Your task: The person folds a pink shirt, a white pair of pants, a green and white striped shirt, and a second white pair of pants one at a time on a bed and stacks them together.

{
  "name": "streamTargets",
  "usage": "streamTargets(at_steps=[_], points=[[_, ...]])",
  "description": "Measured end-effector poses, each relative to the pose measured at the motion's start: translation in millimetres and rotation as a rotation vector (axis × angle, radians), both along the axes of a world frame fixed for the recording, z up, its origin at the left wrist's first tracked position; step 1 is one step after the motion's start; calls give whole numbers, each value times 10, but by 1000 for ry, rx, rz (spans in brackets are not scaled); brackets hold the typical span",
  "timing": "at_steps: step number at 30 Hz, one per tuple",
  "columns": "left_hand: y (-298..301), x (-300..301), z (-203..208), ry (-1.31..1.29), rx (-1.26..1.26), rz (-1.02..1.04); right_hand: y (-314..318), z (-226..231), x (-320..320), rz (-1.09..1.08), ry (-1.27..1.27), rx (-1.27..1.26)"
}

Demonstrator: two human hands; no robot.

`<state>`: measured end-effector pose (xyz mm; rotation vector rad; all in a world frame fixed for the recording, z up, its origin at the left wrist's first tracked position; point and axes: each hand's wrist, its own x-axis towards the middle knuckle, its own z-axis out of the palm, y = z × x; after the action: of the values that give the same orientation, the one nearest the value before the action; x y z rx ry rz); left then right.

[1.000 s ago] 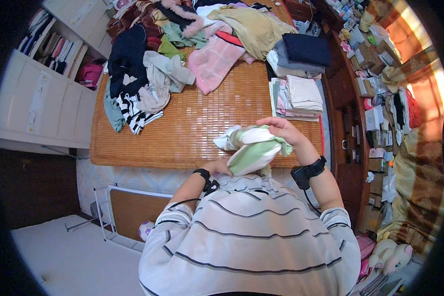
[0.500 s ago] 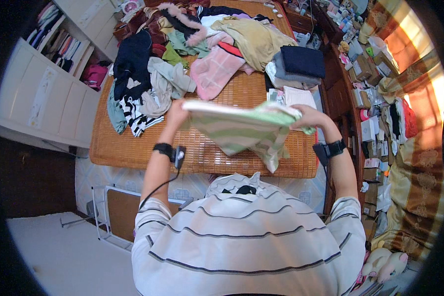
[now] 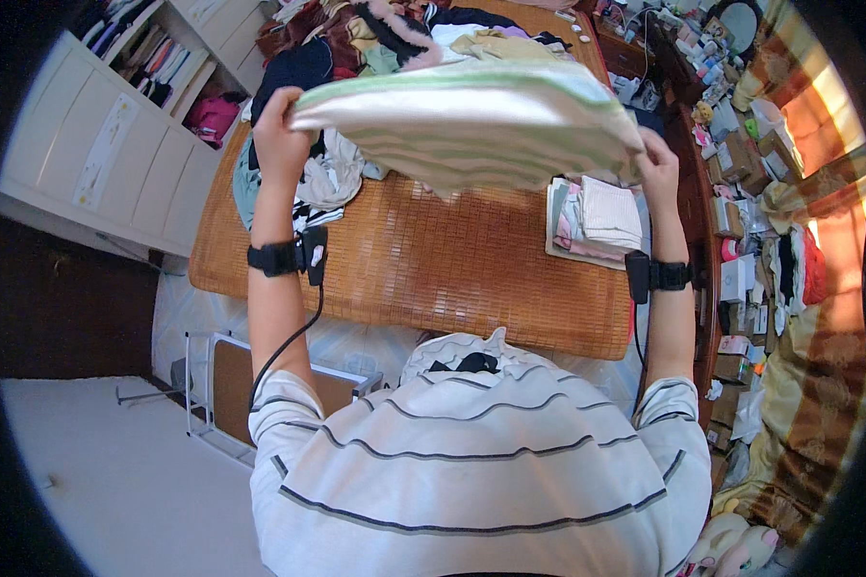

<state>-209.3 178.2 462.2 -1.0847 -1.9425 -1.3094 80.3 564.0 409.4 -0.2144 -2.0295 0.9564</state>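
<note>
I hold a pale green and cream striped garment [image 3: 471, 125] stretched wide and raised above the bed. My left hand [image 3: 277, 125] grips its left edge and my right hand [image 3: 656, 162] grips its right edge. Both wrists wear black bands. Under the garment lies a woven bamboo mat [image 3: 433, 260] covering the bed. A pile of unfolded clothes [image 3: 356, 58] lies at the far side of the mat, partly hidden by the garment. A small stack of folded clothes [image 3: 597, 216] rests on the mat near my right hand.
White cupboards and shelves [image 3: 115, 135] stand at the left. A folded metal frame [image 3: 231, 385] leans against the bed's near side. A cluttered shelf with boxes and bottles [image 3: 741, 192] runs along the right, with striped bedding [image 3: 818, 385] beyond it.
The garment was bunched in both hands near my chest a second ago. I have spread it out and lifted it higher, with my hands moving wide apart.
</note>
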Motion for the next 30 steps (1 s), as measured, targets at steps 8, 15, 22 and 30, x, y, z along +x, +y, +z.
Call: streamTargets(at_steps=[8,15,22,30], points=[[-988,369,-1906,-696,-663,-184,-708,-1514,506,286,-674,-281],[-1618,1121,-3640,-1235,-871,-342,-1170,-3067,1129,238,-1223,-187],[-1818,1486,-3987,-1534,-922,-332,-1476,-3471,1509,145,-1192,-242],[-1739,1460,-3592,-1506,-1307,-272,-1550,-3246,1430,339,-1115,-834]])
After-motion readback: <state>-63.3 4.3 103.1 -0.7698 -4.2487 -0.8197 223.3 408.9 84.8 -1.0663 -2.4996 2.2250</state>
